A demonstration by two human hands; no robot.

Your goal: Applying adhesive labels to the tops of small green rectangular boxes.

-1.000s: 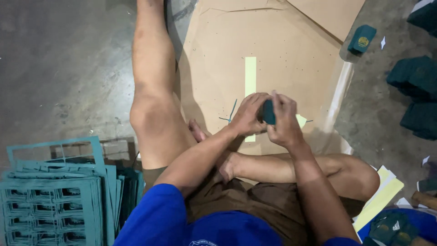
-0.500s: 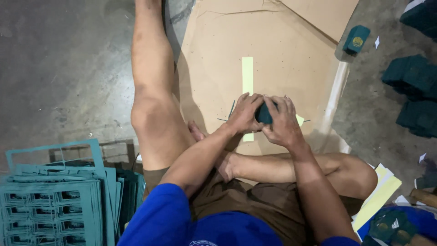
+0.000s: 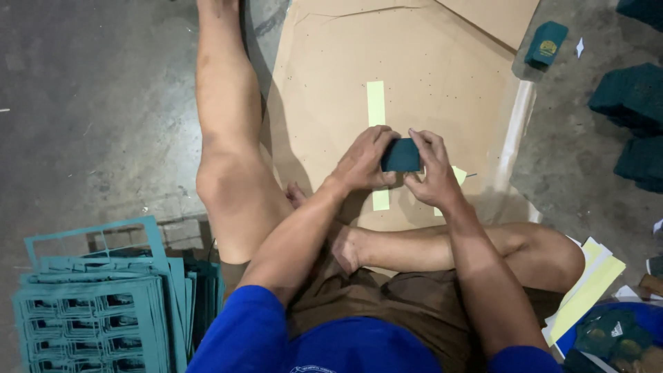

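Seated on floor (image 3: 97, 103), legs over cardboard sheet (image 3: 442, 83). Small dark-teal folded piece (image 3: 400, 155) held up betw. both hands, above sheet's near edge, approx. mid-width.

Progress, as judged: one piece in hand, seemingly mid-fold or mid-press; exact stage not clear, fingers cover edges. Done-looking items: single teal piece w/ yellow mark (image 3: 546, 43) by sheet's far right corner, dark teal stacks (image 3: 632, 93) on floor past right edge. Left to do, prob.: big stack of teal punched-out frames/sheets (image 3: 103, 311) on floor at near left. Share finished vs. remaining can't be told.

Left hand (image 3: 362, 162): grip closed on piece's left side, thumb under, fingers curled over top. Right hand (image 3: 431, 169): grip closed on right side, fingertips pinching top right corner. Piece sits directly betw. the two grips, touching both, clear of cardboard. Yellow strips (image 3: 376, 103) on sheet beneath & beyond hands; yellow-green papers (image 3: 590, 283) by right knee.
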